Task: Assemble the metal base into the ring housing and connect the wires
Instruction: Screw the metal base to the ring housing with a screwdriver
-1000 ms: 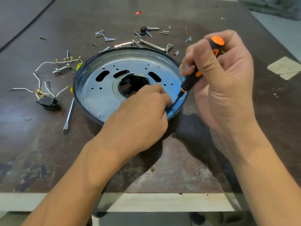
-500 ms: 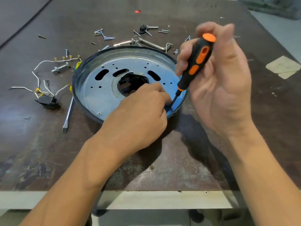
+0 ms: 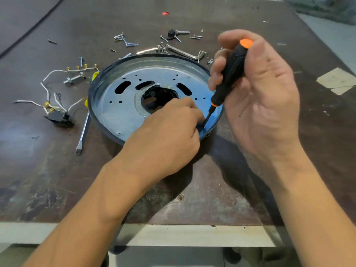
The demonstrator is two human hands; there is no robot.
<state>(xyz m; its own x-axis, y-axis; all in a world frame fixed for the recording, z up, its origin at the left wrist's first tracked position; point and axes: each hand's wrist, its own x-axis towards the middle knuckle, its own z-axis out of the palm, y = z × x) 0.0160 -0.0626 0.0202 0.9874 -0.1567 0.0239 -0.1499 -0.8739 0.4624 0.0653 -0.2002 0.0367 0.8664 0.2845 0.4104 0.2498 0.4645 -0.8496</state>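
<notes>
A worn dark brown wooden table is seen from above, its pale near edge running across the bottom. A round dark-rimmed ring housing is set flat on it, slightly left of centre. Within the rim a silver circular metal base is seated, pierced by oblong slots, small holes and a large central opening.

The left hand is laid on the near right part of the metal base, knuckles up and fingers curled down towards the rim; whether anything is pinched beneath them cannot be told. The right hand is raised just right of the housing, its fingers wrapped round a black screwdriver with an orange cap and collar. The tool is tilted, with its tip brought down at the base's near right edge, touching or just beside the left fingertips.

A steel flat-blade screwdriver is lying against the housing's left side. Further left, white wires with brass terminals are spread out, some joined to a black switch block. A bent hex key and loose silver screws are scattered beyond the far rim.
</notes>
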